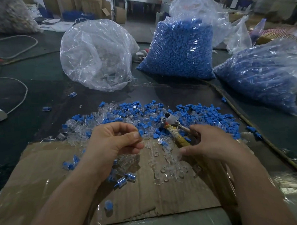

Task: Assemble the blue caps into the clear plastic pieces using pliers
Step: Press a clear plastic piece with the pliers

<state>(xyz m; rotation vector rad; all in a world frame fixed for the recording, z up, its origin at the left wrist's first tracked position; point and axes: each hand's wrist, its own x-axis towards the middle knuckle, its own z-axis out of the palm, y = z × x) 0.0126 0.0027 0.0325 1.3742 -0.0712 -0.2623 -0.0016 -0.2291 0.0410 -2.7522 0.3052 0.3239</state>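
One blue cap (140, 131) is pinched by the left hand (114, 141), nine o'clock from the pliers (170, 121) gripped in the right hand (211, 143). Pairing seems underway; next likely needs a clear piece (156, 154), lying at six o'clock.

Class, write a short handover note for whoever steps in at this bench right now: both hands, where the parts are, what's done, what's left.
Left hand pinches one blue cap; right hand grips the pliers by their wrapped handles.
Mixed pile of caps and clear pieces lies beyond the hands; a clear-piece bag and two cap bags stand behind.
Done: a few assembled pieces on the cardboard.
Left: most of the pile.
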